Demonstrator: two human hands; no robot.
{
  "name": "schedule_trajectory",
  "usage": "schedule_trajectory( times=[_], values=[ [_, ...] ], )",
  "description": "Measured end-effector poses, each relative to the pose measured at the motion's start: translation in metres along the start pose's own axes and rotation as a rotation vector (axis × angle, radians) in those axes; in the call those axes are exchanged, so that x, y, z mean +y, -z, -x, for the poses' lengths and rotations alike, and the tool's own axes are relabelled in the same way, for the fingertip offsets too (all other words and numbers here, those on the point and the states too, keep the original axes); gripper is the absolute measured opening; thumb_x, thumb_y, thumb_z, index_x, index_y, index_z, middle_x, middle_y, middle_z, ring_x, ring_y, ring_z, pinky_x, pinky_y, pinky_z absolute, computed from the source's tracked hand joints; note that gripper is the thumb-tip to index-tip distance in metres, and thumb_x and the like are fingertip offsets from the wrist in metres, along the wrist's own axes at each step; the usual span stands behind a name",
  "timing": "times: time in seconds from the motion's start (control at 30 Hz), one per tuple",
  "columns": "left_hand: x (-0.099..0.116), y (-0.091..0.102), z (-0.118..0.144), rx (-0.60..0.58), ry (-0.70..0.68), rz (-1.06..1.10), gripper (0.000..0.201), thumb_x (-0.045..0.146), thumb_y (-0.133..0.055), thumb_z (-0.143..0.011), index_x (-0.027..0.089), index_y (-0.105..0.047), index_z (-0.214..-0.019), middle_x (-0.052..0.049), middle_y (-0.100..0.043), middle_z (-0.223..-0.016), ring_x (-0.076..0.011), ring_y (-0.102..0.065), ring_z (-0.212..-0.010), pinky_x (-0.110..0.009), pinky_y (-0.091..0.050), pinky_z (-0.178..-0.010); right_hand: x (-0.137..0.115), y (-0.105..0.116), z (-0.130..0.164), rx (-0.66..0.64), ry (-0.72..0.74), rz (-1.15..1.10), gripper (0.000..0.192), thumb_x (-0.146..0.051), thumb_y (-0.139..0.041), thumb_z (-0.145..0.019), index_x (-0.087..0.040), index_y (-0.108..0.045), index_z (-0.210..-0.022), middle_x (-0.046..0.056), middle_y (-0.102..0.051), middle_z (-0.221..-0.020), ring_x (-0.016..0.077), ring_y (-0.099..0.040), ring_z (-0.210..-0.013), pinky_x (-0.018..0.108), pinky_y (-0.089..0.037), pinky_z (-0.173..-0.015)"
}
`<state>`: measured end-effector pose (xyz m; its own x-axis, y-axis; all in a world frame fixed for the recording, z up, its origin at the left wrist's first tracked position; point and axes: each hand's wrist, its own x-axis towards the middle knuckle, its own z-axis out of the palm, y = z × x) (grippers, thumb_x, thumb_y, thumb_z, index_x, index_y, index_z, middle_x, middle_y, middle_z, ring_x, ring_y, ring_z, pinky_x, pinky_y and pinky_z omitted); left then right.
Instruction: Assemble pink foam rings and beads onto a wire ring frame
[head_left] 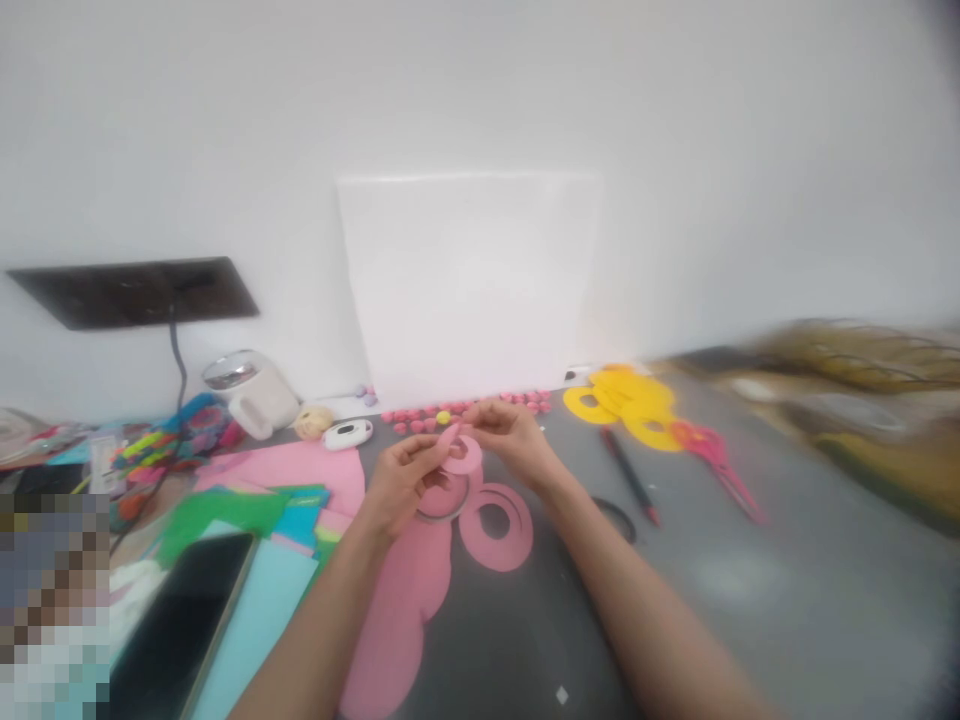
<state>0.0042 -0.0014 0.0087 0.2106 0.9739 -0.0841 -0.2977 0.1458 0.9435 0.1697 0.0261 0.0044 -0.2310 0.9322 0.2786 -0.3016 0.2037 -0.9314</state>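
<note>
Left hand [401, 480] and right hand [510, 435]: raised just above the grey table [750, 590], fingertips of both pinched on one pink paper ring [459, 452], held between them over the middle of the table.

Directly below and just right of the hands: second pink ring [496, 527], flat on the table; beside it a round tape roll [442, 500], partly hidden by the left hand.

Below the left wrist: large pink sheet [397, 620] with scalloped cut edges.

Left: stack of coloured paper [285, 510], dark phone [180, 620] on it.

Right: red pen [630, 475], yellow paper rings [626, 402], pink scissors [716, 460].

Far edge: row of small pink balls [465, 410], white board [469, 285] against the wall.
</note>
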Motion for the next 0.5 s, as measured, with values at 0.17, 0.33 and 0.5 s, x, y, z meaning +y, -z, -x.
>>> schedule_trajectory(
  times=[0.17, 0.33, 0.5],
  values=[
    [0.0005, -0.001, 0.0004, -0.009, 0.012, -0.018, 0.024, 0.026, -0.076, -0.063, 0.012, -0.07, -0.082, -0.008, -0.069, -0.078, -0.0125, -0.059, -0.06, -0.022, -0.046, -0.051, -0.0015, -0.0006, -0.0003, -0.013, 0.011, 0.035, 0.019, -0.031, -0.074, -0.064, -0.018, -0.065, -0.073, 0.002, -0.068, -0.076, 0.015, -0.063, -0.071, 0.029, -0.053, -0.067],
    [-0.0001, 0.0, 0.0004, -0.022, 0.005, -0.023, 0.024, 0.026, -0.075, -0.063, 0.013, -0.069, -0.082, -0.006, -0.068, -0.073, -0.0121, -0.059, -0.059, -0.022, -0.046, -0.051, -0.002, 0.0004, 0.0002, -0.017, 0.009, 0.056, 0.016, -0.029, -0.073, -0.065, -0.018, -0.066, -0.073, 0.003, -0.069, -0.077, 0.015, -0.063, -0.069, 0.029, -0.052, -0.065],
    [0.0, -0.0008, 0.0008, -0.033, 0.008, -0.035, 0.025, 0.027, -0.075, -0.064, 0.012, -0.068, -0.084, -0.006, -0.067, -0.071, -0.0128, -0.059, -0.058, -0.023, -0.046, -0.051, -0.0005, 0.0006, -0.0002, 0.019, 0.011, 0.058, 0.014, -0.024, -0.075, -0.062, -0.018, -0.066, -0.07, 0.001, -0.068, -0.07, 0.0139, -0.063, -0.064, 0.027, -0.052, -0.061]
  ],
)
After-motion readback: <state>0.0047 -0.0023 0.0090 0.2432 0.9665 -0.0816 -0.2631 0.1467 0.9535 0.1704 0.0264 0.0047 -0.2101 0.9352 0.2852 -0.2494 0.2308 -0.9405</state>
